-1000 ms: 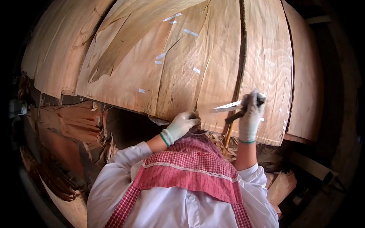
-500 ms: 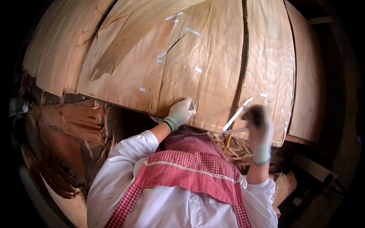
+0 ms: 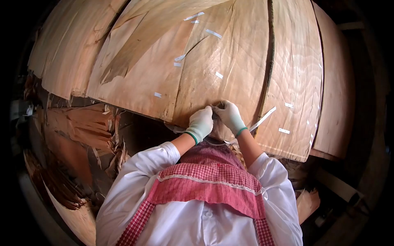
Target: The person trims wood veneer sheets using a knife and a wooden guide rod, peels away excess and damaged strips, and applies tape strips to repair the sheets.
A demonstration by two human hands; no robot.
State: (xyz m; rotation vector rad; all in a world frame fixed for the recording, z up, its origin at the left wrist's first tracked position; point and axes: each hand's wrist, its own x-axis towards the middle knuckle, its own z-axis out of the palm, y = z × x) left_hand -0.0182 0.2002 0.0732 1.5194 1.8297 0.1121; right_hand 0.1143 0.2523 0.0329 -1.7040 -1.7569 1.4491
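Note:
Both of my hands wear white gloves with green cuffs. They meet at the front edge of a broad wood veneer sheet (image 3: 242, 82). My left hand (image 3: 201, 124) is closed, its fingertips pinched against those of the right; what lies between them is too small to make out. Reaching in from the right, my right hand (image 3: 230, 117) is closed too, with thumb and fingers bent together. Right of it, a white tape strip (image 3: 263, 118) crosses the dark gap in the veneer. Another short tape piece (image 3: 284, 131) lies flat on the right-hand section.
Several short tape pieces, such as one by a split (image 3: 214, 33), dot the veneer. A torn veneer flap (image 3: 135, 53) lies over its left part. Broken veneer scraps (image 3: 82, 127) are heaped at the lower left. A red checked apron (image 3: 213, 176) covers my front.
My right hand has swung left from the right-hand section to meet my left hand. The short tape piece where it was now shows. My left hand has barely moved.

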